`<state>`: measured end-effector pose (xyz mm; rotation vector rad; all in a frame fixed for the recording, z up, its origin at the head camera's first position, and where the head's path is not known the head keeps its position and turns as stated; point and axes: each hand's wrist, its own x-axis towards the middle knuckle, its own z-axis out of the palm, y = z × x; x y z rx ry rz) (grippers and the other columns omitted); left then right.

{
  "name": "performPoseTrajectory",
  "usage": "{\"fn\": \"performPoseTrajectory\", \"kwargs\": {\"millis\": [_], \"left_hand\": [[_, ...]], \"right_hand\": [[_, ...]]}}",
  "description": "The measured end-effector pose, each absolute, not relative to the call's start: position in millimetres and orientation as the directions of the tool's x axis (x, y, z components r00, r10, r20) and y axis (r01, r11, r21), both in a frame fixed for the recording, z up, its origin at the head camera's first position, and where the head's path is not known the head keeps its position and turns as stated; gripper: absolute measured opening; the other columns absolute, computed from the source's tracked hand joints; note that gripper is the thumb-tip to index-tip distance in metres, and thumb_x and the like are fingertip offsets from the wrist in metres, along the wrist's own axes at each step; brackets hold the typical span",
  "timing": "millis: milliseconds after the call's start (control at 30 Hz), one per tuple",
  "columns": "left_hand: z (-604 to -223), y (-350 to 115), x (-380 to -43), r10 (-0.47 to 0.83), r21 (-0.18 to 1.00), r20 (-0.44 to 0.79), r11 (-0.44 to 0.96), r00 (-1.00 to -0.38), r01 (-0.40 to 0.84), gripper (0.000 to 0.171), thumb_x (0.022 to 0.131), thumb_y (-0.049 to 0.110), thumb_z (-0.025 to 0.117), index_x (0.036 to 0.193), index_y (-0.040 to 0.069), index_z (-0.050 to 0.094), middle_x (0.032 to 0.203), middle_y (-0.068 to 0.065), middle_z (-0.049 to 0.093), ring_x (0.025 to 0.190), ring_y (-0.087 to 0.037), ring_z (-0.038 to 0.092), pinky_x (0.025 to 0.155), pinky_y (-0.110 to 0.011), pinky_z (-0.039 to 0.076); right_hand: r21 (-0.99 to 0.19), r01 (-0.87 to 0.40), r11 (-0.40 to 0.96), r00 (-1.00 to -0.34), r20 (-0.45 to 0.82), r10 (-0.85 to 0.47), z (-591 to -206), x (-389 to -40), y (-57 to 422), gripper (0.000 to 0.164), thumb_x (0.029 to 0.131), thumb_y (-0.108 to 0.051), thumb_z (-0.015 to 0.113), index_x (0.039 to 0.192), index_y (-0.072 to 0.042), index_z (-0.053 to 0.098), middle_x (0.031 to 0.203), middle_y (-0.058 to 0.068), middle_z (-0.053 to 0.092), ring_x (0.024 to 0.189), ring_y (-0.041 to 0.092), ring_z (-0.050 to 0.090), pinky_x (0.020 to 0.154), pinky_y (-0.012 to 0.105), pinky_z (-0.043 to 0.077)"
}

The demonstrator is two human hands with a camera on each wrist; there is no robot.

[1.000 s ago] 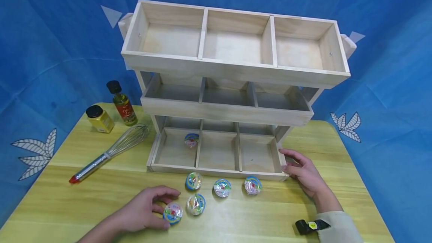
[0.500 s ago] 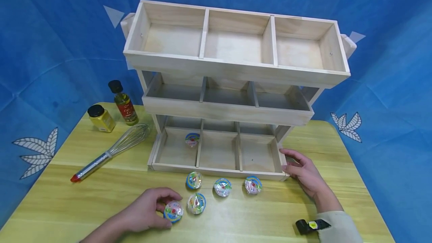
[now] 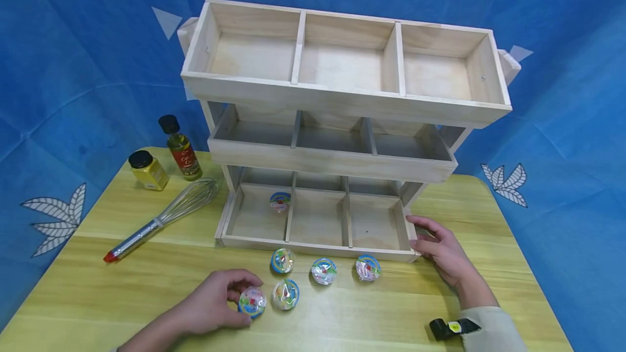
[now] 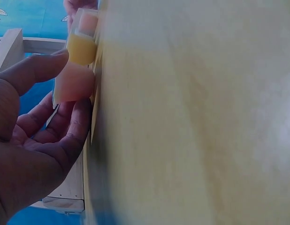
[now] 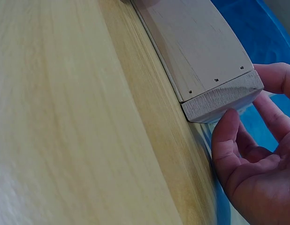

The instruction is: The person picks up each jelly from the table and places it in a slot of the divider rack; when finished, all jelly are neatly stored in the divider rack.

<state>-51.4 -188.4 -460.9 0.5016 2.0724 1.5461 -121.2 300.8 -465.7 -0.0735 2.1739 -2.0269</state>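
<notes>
My left hand (image 3: 212, 303) pinches a small jelly cup (image 3: 252, 303) with a printed lid between thumb and fingers, low over the table. In the left wrist view this cup shows its pink side (image 4: 75, 83), and a yellow jelly cup (image 4: 82, 49) appears just beyond it. Several more jelly cups lie near the shelf's front, the nearest cup (image 3: 286, 294) just right of the held one. At the right end of the bottom tier, my right hand (image 3: 442, 251) grips the corner of the three-tier wooden shelf (image 3: 337, 164), its thumb at the end face (image 5: 225, 98).
One jelly cup (image 3: 280, 201) sits in the bottom tier's left compartment. Left of the shelf are a whisk (image 3: 161, 219), a yellow jar (image 3: 149, 171) with a black lid and an oil bottle (image 3: 182, 151). A blue cloth (image 3: 98, 58) hangs behind the table.
My left fingers have come in around the jelly cup, which has shifted slightly away from me. My right hand stays at the shelf's corner.
</notes>
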Motion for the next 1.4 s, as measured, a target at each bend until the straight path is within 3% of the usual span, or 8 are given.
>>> {"fn": "performPoseTrajectory", "kwargs": {"millis": [367,800,933,1133,1400], "left_hand": [[-451.5,-191.5,-61.6,0.552,0.954,-0.118,0.295,-0.825,0.061,0.056,0.07,0.006,0.088,0.118,-0.004,0.062,0.105,-0.009,0.064,0.095,-0.022,0.061,0.082,-0.029,0.056],[-436.8,-183.0,-84.3,0.548,0.97,-0.009,0.208,-0.836,0.126,0.053,0.07,-0.002,0.087,0.117,-0.005,0.061,0.11,-0.014,0.063,0.099,-0.026,0.063,0.087,-0.033,0.056],[-429.2,-179.1,-93.8,0.513,0.966,0.002,0.219,-0.858,0.133,0.052,0.071,-0.002,0.087,0.117,-0.004,0.062,0.109,-0.013,0.064,0.1,-0.028,0.062,0.086,-0.033,0.057],[-423.1,-172.8,-109.6,0.416,0.969,0.011,0.219,-0.909,0.112,0.054,0.072,-0.006,0.085,0.118,-0.009,0.059,0.111,-0.018,0.062,0.1,-0.031,0.062,0.085,-0.034,0.057],[-423.0,-164.6,-134.6,0.294,0.957,0.004,0.275,-0.956,0.089,0.055,0.07,-0.004,0.087,0.119,-0.009,0.061,0.106,-0.017,0.064,0.091,-0.029,0.066,0.077,-0.029,0.059]], "right_hand": [[-0.992,0.082,0.098,-0.985,-0.096,-0.144,-464.7,-120.7,300.7,0.055,0.089,0.005,0.069,0.139,0.008,0.048,0.133,0.015,0.046,0.106,0.016,0.062,0.081,0.03,0.057],[-0.989,0.092,0.114,-0.985,-0.108,-0.137,-464.1,-120.0,300.8,0.056,0.089,0.004,0.069,0.14,0.007,0.047,0.136,0.019,0.043,0.106,0.016,0.061,0.082,0.029,0.056],[-0.99,0.095,0.102,-0.984,-0.109,-0.139,-464.2,-121.0,300.5,0.056,0.089,0.005,0.068,0.14,0.007,0.047,0.137,0.018,0.042,0.106,0.016,0.061,0.082,0.03,0.057],[-0.99,0.098,0.1,-0.983,-0.112,-0.143,-465.0,-122.1,300.7,0.055,0.089,0.004,0.069,0.14,0.007,0.048,0.137,0.019,0.041,0.105,0.016,0.062,0.081,0.031,0.057],[-0.992,0.096,0.086,-0.983,-0.108,-0.146,-466.4,-121.9,302.3,0.055,0.089,0.005,0.069,0.139,0.006,0.049,0.133,0.016,0.043,0.103,0.017,0.062,0.08,0.031,0.058]]}}
